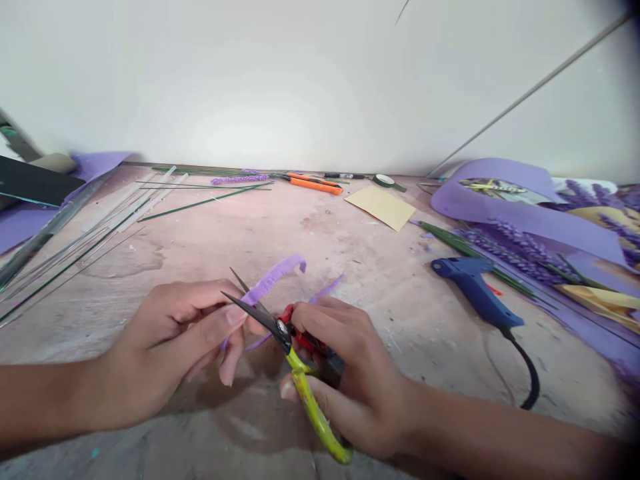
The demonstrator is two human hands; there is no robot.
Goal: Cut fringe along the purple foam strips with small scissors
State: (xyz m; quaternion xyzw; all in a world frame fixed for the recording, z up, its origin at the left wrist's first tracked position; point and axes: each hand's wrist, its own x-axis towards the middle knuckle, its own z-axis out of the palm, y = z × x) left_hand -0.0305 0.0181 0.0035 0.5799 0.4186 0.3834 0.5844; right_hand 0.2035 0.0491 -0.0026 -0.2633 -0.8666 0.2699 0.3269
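Observation:
My left hand (175, 340) pinches a narrow purple strip (275, 277) between thumb and fingers. One edge of the strip looks finely fringed, and its free end curls over at the upper right. In my right hand (350, 367) is a pair of scissors (280, 333) with dark blades and yellow-green and red handles. The blades are parted and lie across the strip close to my left fingertips. A further purple length shows behind the scissors and my right hand; I cannot tell whether it is the same piece.
A blue glue gun (475, 290) with a black cord lies at right. Behind it are lavender stems (520, 253) and purple sheet (490, 167). Orange-handled cutters (315, 183), green tape (385, 181) and a yellow paper (381, 207) lie at the back. Wires and clear sticks (153, 200) lie left.

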